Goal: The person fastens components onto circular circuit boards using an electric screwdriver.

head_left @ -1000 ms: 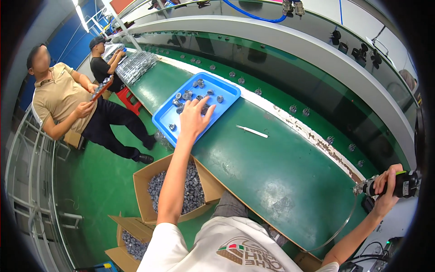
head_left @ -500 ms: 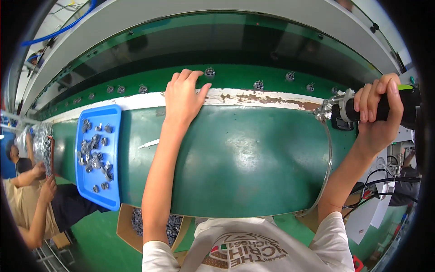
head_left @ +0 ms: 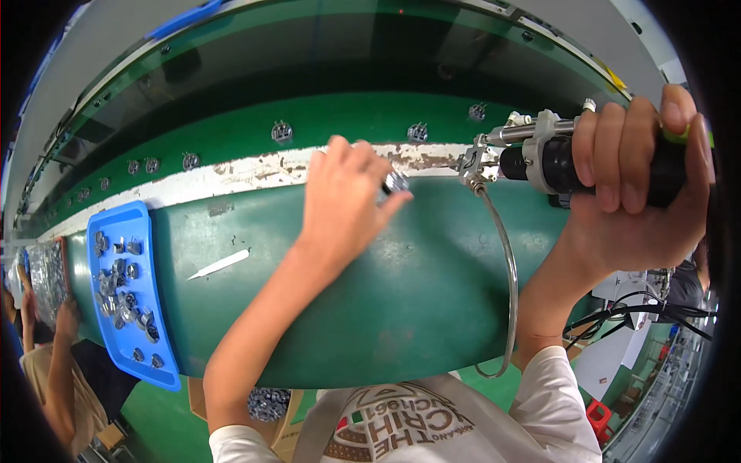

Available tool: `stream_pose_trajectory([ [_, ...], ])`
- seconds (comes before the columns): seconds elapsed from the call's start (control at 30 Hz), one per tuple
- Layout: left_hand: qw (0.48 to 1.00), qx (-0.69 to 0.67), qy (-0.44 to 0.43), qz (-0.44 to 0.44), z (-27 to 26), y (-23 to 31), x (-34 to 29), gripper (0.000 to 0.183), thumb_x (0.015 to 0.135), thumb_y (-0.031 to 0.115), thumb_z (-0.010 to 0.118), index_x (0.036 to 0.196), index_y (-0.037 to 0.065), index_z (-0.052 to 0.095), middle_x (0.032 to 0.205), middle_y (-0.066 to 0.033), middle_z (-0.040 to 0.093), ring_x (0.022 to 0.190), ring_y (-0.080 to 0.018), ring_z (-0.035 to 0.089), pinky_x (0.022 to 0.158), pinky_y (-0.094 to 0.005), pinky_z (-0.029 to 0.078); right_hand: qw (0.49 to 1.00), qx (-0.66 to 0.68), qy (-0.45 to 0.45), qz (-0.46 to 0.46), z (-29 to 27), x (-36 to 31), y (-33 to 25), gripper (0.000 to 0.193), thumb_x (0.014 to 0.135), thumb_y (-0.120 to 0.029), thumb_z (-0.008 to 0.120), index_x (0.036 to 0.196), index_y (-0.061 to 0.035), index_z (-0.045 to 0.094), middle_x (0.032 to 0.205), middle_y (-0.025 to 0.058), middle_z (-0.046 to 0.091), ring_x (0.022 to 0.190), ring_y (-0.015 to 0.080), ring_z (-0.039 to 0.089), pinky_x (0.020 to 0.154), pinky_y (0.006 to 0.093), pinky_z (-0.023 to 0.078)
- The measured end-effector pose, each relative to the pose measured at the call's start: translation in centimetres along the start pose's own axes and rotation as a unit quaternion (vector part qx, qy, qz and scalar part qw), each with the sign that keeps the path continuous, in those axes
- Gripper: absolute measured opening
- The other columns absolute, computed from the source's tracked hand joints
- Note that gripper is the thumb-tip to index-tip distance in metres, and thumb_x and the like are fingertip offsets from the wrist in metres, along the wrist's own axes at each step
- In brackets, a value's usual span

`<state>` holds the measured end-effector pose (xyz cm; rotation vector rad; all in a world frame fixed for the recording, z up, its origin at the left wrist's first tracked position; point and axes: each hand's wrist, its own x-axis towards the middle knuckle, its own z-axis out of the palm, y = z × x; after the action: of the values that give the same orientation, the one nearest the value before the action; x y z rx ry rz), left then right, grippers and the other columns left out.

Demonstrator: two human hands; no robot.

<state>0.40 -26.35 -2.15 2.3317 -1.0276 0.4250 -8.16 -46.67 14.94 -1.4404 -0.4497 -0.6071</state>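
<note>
My left hand (head_left: 343,197) is over the near edge of the bench, closed with thumb and fingers on a small round grey metal part (head_left: 397,183). My right hand (head_left: 629,166) is wrapped around the black body of a power screwdriver (head_left: 557,163). The driver lies almost level, its metal nose (head_left: 475,162) pointing left at the held part, with a gap between them. A clear tube (head_left: 509,270) hangs from the nose. Similar pronged parts (head_left: 282,131) stand spaced out on the green belt (head_left: 340,116) beyond the white, chipped strip (head_left: 255,171).
At the left, a blue tray (head_left: 155,285) holds several loose parts. A white pointed stick (head_left: 224,264) lies on the green bench (head_left: 309,339). Below the bench edge is a cardboard box (head_left: 197,397) of grey pieces. Another person (head_left: 46,378) works at far left; a red stool (head_left: 598,417) stands lower right.
My left hand has taken hold of a round part and drawn it nearer. The screwdriver in my right hand has come left toward it. The view has shifted, so the tray appears further left.
</note>
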Motion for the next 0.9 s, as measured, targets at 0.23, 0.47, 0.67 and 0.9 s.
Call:
stream_pose_trajectory([
  [0.23,0.996,-0.083,-0.001,-0.025,1.1,0.1,-2.1,0.039,0.066,0.033,0.092,0.081,0.012,0.063,0.081,-0.0006,0.057,0.084,-0.0251,0.05,0.076,-0.0384,0.038,0.999,-0.019,-0.019,0.045,3.1,-0.9,1.6,0.032,0.106,-0.03,0.034,0.115,-0.0053,0.052,0.057,-0.0053,0.043,0.047,0.0072,0.039,0.056,0.026,0.038],
  [0.47,0.992,-0.126,-0.013,-0.03,1.4,-0.5,-2.6,0.033,0.07,0.028,0.088,0.085,0.011,0.064,0.081,-0.0005,0.056,0.084,-0.0239,0.049,0.075,-0.0377,0.035,0.996,-0.029,-0.04,0.074,3.9,-1.8,3.6,0.032,0.105,-0.029,0.035,0.114,-0.0049,0.054,0.059,-0.0053,0.043,0.048,0.007,0.038,0.056,0.0257,0.037],
  [0.67,0.991,-0.12,-0.04,-0.04,1.4,-0.2,-2.4,0.034,0.069,0.03,0.09,0.085,0.012,0.067,0.086,-0.0012,0.059,0.089,-0.0235,0.052,0.079,-0.0383,0.036,0.995,-0.018,-0.057,0.084,4.0,-1.7,5.4,0.03,0.104,-0.028,0.037,0.11,-0.0048,0.055,0.06,-0.0052,0.042,0.049,0.0069,0.038,0.057,0.0258,0.037],
  [0.9,0.991,-0.131,-0.01,-0.024,1.9,-0.6,-2.6,0.03,0.071,0.027,0.085,0.084,0.01,0.064,0.082,-0.0012,0.056,0.083,-0.0238,0.049,0.074,-0.038,0.034,0.994,0.0,-0.07,0.083,3.5,-2.1,6.4,0.029,0.102,-0.027,0.04,0.106,-0.0047,0.057,0.061,-0.005,0.042,0.05,0.0067,0.038,0.057,0.0258,0.036],
])
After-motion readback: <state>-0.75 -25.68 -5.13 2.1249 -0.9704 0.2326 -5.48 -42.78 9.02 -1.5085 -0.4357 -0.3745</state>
